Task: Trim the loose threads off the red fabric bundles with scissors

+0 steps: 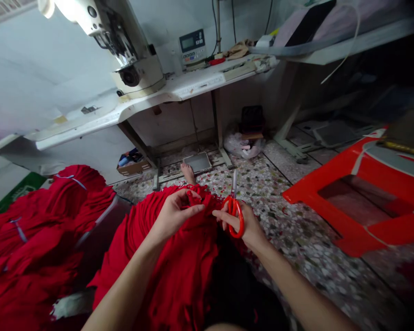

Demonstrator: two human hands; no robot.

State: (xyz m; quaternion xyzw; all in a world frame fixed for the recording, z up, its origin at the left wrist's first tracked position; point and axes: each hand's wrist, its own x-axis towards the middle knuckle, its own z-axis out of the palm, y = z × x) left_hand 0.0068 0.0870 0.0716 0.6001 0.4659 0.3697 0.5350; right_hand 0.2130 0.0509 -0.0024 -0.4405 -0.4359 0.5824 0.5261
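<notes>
A large heap of red fabric (179, 257) lies across my lap, its layers folded close together. My left hand (177, 209) pinches a small bit of the red fabric at the heap's upper edge, thumb and fingers pressed around it. Just to the right, my right hand (239, 223) holds scissors with orange handles (239, 225), fingers through the loops. The metal blades point up and away from me and look nearly closed. They stand apart from my left hand.
On the left, tied bundles of red fabric (72, 188) fill a container. A sewing machine (138, 59) stands on the white table (179, 89) ahead. An orange-red stool (331, 184) is at right. A cardboard box (134, 168) and plastic bag (244, 146) sit under the table.
</notes>
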